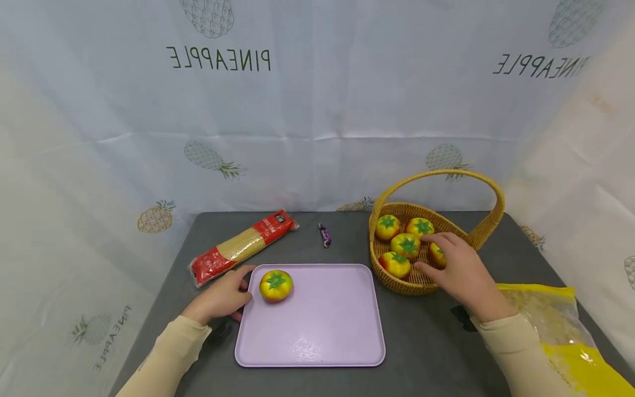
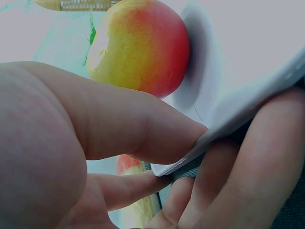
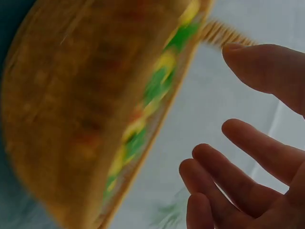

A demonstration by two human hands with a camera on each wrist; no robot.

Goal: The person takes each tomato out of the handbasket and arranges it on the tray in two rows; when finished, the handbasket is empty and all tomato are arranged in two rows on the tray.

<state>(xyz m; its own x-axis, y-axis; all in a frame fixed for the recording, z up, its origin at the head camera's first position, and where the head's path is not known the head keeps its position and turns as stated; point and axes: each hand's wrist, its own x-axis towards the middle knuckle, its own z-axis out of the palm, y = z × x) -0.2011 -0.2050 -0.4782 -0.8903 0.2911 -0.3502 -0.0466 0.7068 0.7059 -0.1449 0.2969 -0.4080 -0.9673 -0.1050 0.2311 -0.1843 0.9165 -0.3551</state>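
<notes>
My left hand grips the left rim of a lilac rectangular tray; in the left wrist view the thumb lies over the rim and other fingers are underneath. On the tray's upper left sits one round yellow-and-red fruit with a green leafy top, resembling a persimmon. At the right, a wicker basket with a tall handle holds several more such fruits. Over the basket's right side, my right hand has its thumb and fingers spread apart, holding nothing; the right wrist view shows the fingers separated beside the basket.
A red-and-yellow packet of noodles lies behind the tray at the left. Near the table's back edge is a small purple wrapped candy. A yellow-and-clear plastic bag lies under the right forearm. Curtains printed with pineapples surround the dark table.
</notes>
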